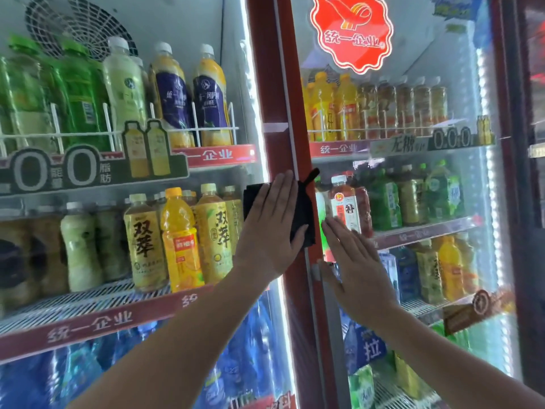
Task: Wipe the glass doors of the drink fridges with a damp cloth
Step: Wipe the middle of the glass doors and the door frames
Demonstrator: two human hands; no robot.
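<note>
a person's left hand [272, 228] presses a dark cloth [306, 214] flat against the red frame [295, 137] where two drink-fridge doors meet, at the height of the middle shelves. the grip is fully open, fingers straight and together; the cloth is pinned under the palm, not clenched. the right hand [358, 267] lies flat and empty on the right door [442, 187], just beside the cloth, fingers spread. the left door [206, 84] shows rows of bottles [177, 237] behind its glass. the cloth looks thin, soft and light, with a loose tag or corner sticking up at its top edge; it should bunch or slip unless held down by broad palm pressure over its centre. the glass is stiff and smooth, likely slick once wet, and wants even, moderate force. whether the cloth is damp cannot be told from this view.
</note>
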